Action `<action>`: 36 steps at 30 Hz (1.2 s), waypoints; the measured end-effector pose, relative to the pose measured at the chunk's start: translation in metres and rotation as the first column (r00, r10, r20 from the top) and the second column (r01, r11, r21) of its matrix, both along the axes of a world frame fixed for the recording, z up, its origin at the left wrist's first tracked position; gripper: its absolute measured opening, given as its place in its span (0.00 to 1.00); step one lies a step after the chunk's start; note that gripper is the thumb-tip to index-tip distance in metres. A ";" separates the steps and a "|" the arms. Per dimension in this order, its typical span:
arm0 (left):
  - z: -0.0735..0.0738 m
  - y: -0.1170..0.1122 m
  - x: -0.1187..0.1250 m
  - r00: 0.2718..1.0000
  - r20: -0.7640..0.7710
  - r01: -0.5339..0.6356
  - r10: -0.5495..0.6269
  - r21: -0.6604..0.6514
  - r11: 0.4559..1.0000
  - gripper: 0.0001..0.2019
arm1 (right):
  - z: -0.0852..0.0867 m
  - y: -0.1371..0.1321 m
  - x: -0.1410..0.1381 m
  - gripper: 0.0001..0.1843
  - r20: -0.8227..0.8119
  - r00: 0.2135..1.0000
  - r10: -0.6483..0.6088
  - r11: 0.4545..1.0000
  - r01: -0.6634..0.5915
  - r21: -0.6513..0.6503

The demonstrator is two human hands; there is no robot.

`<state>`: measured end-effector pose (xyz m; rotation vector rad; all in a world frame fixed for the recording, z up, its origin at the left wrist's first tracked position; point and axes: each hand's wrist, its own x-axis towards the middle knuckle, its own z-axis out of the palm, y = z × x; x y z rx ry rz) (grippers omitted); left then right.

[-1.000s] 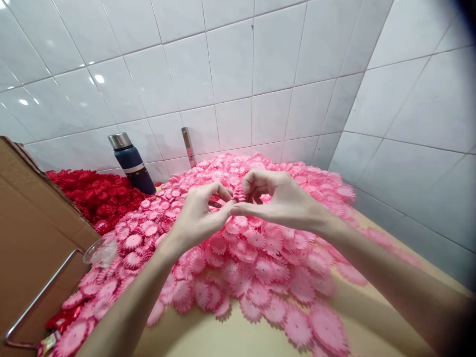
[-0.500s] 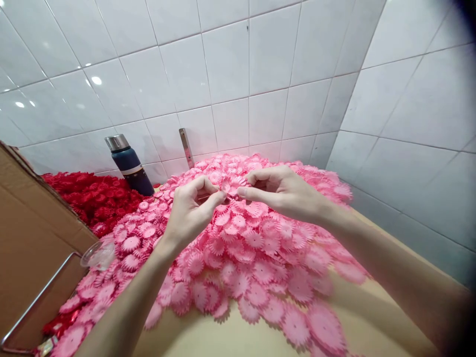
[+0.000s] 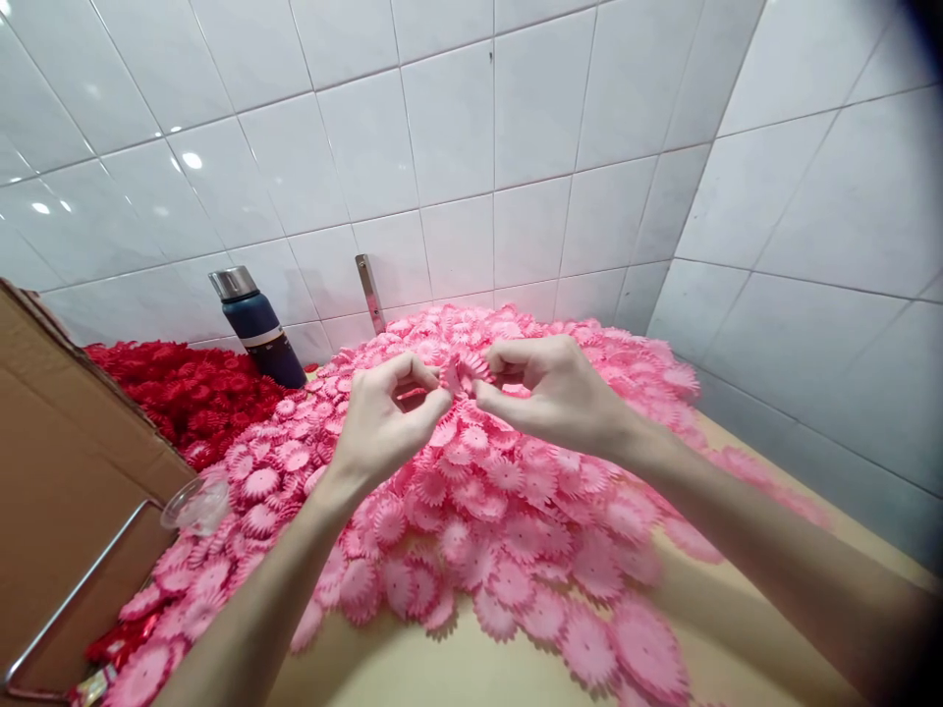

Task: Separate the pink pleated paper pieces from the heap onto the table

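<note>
Between my two hands is a pink petal disc (image 3: 464, 373) with a notched edge, bent and folded up in the middle. My left hand (image 3: 394, 403) pinches its left side between thumb and forefinger. From the other side, my right hand (image 3: 549, 388) pinches the disc's right edge, other fingers curled in. Both hands hover over a wide heap of similar pink petal discs (image 3: 508, 530), many with a small centre hole. Whether the held piece is one layer or more, I cannot tell.
A dark blue bottle (image 3: 261, 329) with a steel cap stands at the back left, beside a red petal heap (image 3: 192, 393). A metal strip (image 3: 369, 295) leans on the tiled wall (image 3: 457, 128). At left are a cardboard box (image 3: 66, 471), a clear plastic cup (image 3: 197, 506) and a metal wire frame (image 3: 81, 589).
The pink disc between my fingers has gone from lying fairly flat to bent and folded upward. My hands have stayed in nearly the same place, with the right wrist slightly lower.
</note>
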<state>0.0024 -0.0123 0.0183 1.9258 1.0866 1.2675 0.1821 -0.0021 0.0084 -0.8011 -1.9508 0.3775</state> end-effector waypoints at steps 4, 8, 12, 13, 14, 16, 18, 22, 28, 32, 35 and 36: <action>-0.003 0.000 0.001 0.990 -0.135 0.052 -0.050 0.010 0.999 0.08 | -0.003 0.001 0.001 0.12 0.187 0.981 -0.053 0.978 0.013 0.208; -0.007 0.006 -0.002 0.981 -0.189 0.042 -0.039 0.011 0.999 0.12 | -0.004 0.003 0.004 0.09 0.317 0.948 -0.032 0.962 -0.057 0.267; -0.006 0.011 -0.006 0.969 -0.211 0.131 -0.129 -0.003 0.991 0.10 | -0.001 0.004 0.007 0.08 0.265 0.964 -0.002 0.970 -0.062 0.236; -0.006 0.010 -0.006 0.968 -0.205 0.149 -0.147 -0.007 0.989 0.10 | 0.000 0.005 0.008 0.08 0.222 0.975 -0.013 0.975 -0.037 0.219; -0.005 0.009 -0.006 0.966 -0.200 0.164 -0.163 -0.013 0.986 0.09 | 0.000 0.005 0.008 0.08 0.180 0.983 -0.036 0.979 -0.002 0.205; -0.005 0.006 -0.004 0.960 -0.216 0.180 -0.180 -0.018 0.983 0.08 | 0.000 0.005 0.008 0.07 0.133 0.985 -0.110 0.976 0.082 0.200; -0.004 0.002 0.000 0.953 -0.256 0.169 -0.161 0.012 0.986 0.08 | -0.002 0.004 0.007 0.05 0.149 0.975 -0.163 0.969 0.129 0.212; -0.003 -0.002 0.004 0.949 -0.308 0.107 -0.071 0.100 0.989 0.07 | -0.005 0.002 0.005 0.02 0.241 0.960 -0.142 0.962 0.077 0.260; -0.006 0.001 0.005 0.974 -0.214 0.072 -0.079 -0.041 0.997 0.11 | -0.004 -0.002 0.003 0.07 0.337 0.936 -0.100 0.959 0.001 0.282; -0.011 0.004 0.005 0.973 -0.227 0.037 -0.040 -0.021 0.999 0.17 | -0.004 -0.002 0.004 0.07 0.325 0.943 -0.069 0.968 -0.015 0.250; -0.011 0.005 0.004 0.967 -0.234 0.100 -0.099 -0.007 0.995 0.16 | -0.002 0.001 0.007 0.07 0.238 0.971 0.001 0.982 -0.045 0.181; -0.010 0.005 0.003 0.963 -0.237 0.126 -0.125 -0.013 0.992 0.15 | -0.001 0.002 0.009 0.07 0.180 0.983 0.042 0.990 -0.066 0.126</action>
